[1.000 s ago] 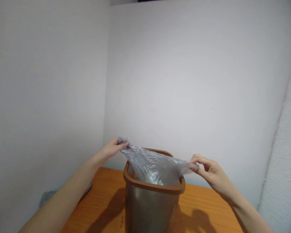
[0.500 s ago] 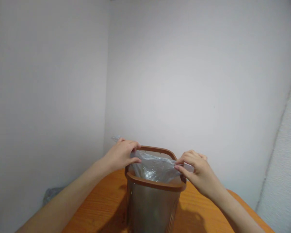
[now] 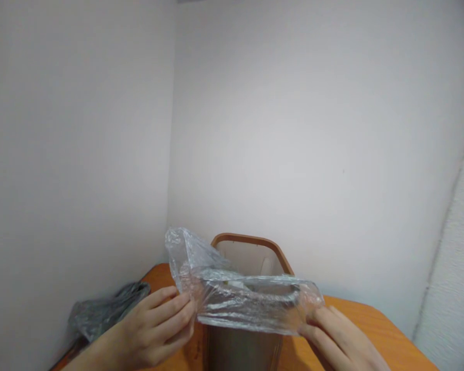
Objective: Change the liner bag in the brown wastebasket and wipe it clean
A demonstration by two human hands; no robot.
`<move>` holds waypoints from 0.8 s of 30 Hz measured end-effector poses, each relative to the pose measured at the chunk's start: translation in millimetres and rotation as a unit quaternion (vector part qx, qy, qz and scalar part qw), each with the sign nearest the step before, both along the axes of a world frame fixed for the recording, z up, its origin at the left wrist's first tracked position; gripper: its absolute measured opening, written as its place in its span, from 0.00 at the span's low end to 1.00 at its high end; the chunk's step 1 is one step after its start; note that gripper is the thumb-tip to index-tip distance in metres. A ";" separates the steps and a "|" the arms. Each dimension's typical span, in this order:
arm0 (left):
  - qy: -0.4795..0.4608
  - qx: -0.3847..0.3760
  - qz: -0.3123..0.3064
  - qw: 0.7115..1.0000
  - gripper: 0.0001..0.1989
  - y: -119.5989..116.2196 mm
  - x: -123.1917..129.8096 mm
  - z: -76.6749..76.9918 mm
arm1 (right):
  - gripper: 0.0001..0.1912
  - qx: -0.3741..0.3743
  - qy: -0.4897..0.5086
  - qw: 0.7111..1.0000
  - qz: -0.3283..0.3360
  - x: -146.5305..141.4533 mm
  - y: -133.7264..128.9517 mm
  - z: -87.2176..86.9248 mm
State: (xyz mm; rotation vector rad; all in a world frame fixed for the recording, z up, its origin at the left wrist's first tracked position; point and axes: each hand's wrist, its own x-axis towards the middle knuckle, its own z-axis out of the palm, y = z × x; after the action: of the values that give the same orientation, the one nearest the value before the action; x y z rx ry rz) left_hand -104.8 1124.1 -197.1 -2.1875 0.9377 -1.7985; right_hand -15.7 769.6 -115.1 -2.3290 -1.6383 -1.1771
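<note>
A clear plastic bag (image 3: 251, 312) is stretched between my two hands, its edge drawn over the front rim of a trash bin. The bin (image 3: 243, 348) has a brown rim and a see-through greyish body. At the bag's left side my left hand (image 3: 158, 322) pinches the film, with a loose flap standing up above it. My right hand (image 3: 334, 335) grips the lower right corner of the film. Bag plastic covers the front of the rim; the back of the rim shows bare.
The bin stands on an orange-brown wooden table (image 3: 365, 322). A crumpled dark grey plastic bag (image 3: 104, 309) lies at the table's left edge. White walls (image 3: 294, 129) meet in a corner behind the table.
Both hands have come down and toward me, pulling the bag's edge from inside the bin out over its front rim. More of the grey bag at left now shows.
</note>
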 end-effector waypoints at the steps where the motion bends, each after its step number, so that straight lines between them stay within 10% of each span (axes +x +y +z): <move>1: 0.023 0.013 0.013 1.000 0.11 -2.8 4.6 -5.6 | 0.12 0.002 -0.005 1.000 -0.001 2.0 3.4 -2.4; 8: 0.030 0.007 0.014 0.999 0.08 7.7 5.2 -15.6 | 0.03 0.031 -0.016 0.998 0.048 -14.1 1.7 9.3; 12: 0.000 -0.147 -0.023 0.989 0.09 30.0 -11.3 16.6 | 0.11 0.152 0.051 0.987 0.028 -26.1 4.2 44.8; 16: 0.172 -0.217 0.020 0.961 0.20 45.9 0.1 65.7 | 0.09 0.123 0.084 0.989 -0.003 -14.1 29.6 76.6; 20: 0.323 -0.212 -0.022 0.922 0.10 56.7 37.1 91.4 | 0.07 0.019 0.199 0.980 -0.011 13.5 55.6 78.3; 24: 0.402 -0.324 -0.109 0.849 0.10 63.2 84.3 94.1 | 0.13 0.119 0.326 0.937 -0.021 47.3 65.4 71.2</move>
State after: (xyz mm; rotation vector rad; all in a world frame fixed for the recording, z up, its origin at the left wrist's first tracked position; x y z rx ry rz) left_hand -20.4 1187.3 -103.1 -3.5538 0.7610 -1.3588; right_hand 31.7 835.0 -43.9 -2.2498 -1.1437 -0.4683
